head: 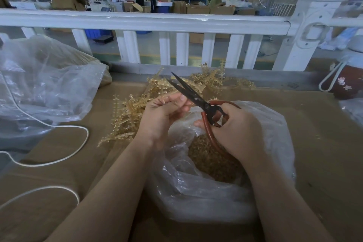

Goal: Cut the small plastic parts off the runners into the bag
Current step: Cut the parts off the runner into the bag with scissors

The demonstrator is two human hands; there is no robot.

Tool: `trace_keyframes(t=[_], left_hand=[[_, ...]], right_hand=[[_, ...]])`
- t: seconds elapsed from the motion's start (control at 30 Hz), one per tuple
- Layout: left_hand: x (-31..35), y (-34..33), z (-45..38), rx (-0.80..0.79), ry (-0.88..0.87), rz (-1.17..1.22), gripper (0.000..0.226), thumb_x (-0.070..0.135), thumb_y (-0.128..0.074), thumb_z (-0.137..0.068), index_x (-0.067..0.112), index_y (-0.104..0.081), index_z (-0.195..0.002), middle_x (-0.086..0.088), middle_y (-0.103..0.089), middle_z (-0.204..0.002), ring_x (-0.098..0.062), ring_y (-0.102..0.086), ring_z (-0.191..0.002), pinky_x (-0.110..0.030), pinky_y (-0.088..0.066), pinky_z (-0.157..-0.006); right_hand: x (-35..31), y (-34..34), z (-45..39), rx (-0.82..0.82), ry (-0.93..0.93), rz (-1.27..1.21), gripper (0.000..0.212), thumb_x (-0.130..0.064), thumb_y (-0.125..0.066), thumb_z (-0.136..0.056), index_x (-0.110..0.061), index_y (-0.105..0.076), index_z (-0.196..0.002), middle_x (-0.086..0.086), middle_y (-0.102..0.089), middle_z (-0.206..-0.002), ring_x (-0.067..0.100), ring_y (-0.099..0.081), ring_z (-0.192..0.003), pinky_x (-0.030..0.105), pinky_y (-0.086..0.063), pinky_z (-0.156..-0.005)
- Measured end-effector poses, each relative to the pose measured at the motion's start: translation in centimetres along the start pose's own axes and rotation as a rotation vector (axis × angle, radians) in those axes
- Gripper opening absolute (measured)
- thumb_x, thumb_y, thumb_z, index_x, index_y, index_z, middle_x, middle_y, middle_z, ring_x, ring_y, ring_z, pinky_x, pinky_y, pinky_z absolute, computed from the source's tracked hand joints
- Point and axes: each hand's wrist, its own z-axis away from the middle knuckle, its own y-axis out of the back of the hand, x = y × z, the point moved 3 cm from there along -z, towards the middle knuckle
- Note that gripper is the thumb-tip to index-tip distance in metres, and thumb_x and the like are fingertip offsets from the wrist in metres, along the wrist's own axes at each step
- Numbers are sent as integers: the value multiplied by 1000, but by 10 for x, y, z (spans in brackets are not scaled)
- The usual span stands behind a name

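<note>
The large clear bag [45,84] and the white cord [59,143] lie well to the left of both hands, outside the work. The heap of uncut runners [133,112] lies on the cardboard [314,124] just beyond the left fingertips.

The left hand [163,116] is curled, thumb and fingers pinching a tan runner [162,92] whose free end stands above the fingertips. Keep the pinch low on the stem so the parts stay clear of the fingers.

The scissors [196,98] cross just right of the left thumb, blades slightly parted, tips pointing up and away. The right hand [231,129] grips the red loop handles, fingers curled through them. Feed each part into the blades near the pivot and cut flush to the stem.

The open receiving bag [275,124] sits below both hands, with cut plastic parts [212,161] piled inside. Hold the cut point above the opening so that severed parts fall in.
</note>
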Motion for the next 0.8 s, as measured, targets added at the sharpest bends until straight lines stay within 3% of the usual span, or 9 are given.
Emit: trace_keyframes(t=[0.13,0.23,0.3,0.57,0.7,0.8], left_hand=[[-7,-4,0,-47,120,-88,23,16,-74,-71,3,-72,-89,-2,-68,-71,-10,-56,-66,-21,-47,-66],[-11,-7,2,-55,156,-133,28,18,-77,-68,2,-74,-91,1,-62,-65,-9,-48,-63,-20,-42,-64],[-12,-6,1,-57,151,-135,24,19,-77,-67,6,-76,-87,1,-63,-65,-9,-47,-64,-18,-42,-64],[-14,-6,1,-122,167,-132,15,19,-79,-68,12,-79,-80,4,-57,-60,-7,-42,-59,-19,-39,-66],[-14,-7,2,-124,170,-157,8,15,-77,-71,14,-77,-78,10,-59,-57,-2,-46,-53,-18,-39,-58],[-12,-6,1,-85,131,-192,7,23,-78,-71,18,-76,-75,8,-66,-66,-3,-53,-61,-22,-41,-68]], right_hand=[[1,-3,-3,-55,-121,-240,42,-63,-71,-73,-21,-71,-76,-10,-67,-65,7,-62,-63,24,-52,-58],[1,-5,-6,-110,-204,-439,16,-42,-78,-79,-31,-69,-74,-18,-70,-68,2,-65,-65,15,-49,-55],[1,-6,-7,-140,-240,-547,13,-31,-81,-81,-31,-70,-74,-18,-71,-69,0,-66,-62,12,-48,-55],[0,-6,-7,-140,-275,-613,13,-27,-80,-83,-33,-70,-80,-17,-72,-72,1,-68,-65,10,-49,-54],[0,-7,-7,-172,-273,-621,12,-23,-79,-84,-31,-70,-80,-13,-73,-72,5,-69,-64,14,-52,-57],[0,-7,-7,-178,-262,-615,12,-24,-79,-85,-30,-70,-81,-14,-73,-73,3,-69,-66,13,-52,-59]])
